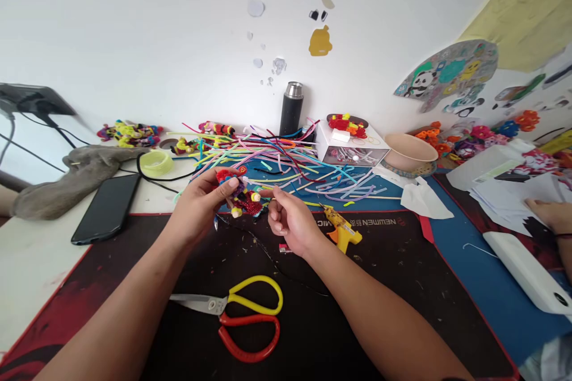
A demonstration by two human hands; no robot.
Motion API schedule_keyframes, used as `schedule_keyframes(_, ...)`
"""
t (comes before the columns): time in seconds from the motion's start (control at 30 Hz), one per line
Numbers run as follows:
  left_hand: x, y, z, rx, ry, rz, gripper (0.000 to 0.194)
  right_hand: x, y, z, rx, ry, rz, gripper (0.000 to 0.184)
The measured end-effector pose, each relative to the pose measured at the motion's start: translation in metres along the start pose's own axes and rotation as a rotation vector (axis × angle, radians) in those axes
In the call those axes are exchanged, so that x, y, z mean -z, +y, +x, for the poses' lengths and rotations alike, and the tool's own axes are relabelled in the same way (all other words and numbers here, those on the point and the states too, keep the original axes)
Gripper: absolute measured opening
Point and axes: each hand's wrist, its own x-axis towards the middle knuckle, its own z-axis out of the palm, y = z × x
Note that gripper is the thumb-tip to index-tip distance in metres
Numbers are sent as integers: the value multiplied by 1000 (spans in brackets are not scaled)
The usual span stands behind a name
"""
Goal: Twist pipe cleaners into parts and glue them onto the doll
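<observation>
My left hand (201, 205) is closed round a small red pipe-cleaner figure (241, 193) with round beige beads, held just above the black desk mat (313, 321). My right hand (289, 221) is pinched on the figure's right side, thumb and forefinger at a thin piece that sticks out there. A heap of loose coloured pipe cleaners (286, 164) lies just behind both hands.
Yellow-and-red scissors (243, 315) lie between my forearms. A yellow glue gun (342, 229) rests right of my right hand. A black phone (107, 208) lies at left, a black flask (291, 108) and white box (351, 146) behind. Another person's hand (552, 214) rests on papers at far right.
</observation>
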Motion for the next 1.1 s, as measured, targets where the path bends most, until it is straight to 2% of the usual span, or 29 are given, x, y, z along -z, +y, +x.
schedule_keyframes(0.27,5,-2,5,83,-14,-89,50,2,1,0,1,-43,-90,50)
schedule_keyframes(0.67,2,-2,4,111,-59,-43,52,1,8,-1,-104,-78,-147,50)
schedule_keyframes(1.1,2,-1,4,140,-59,-38,50,1,3,-2,-106,-89,-150,48)
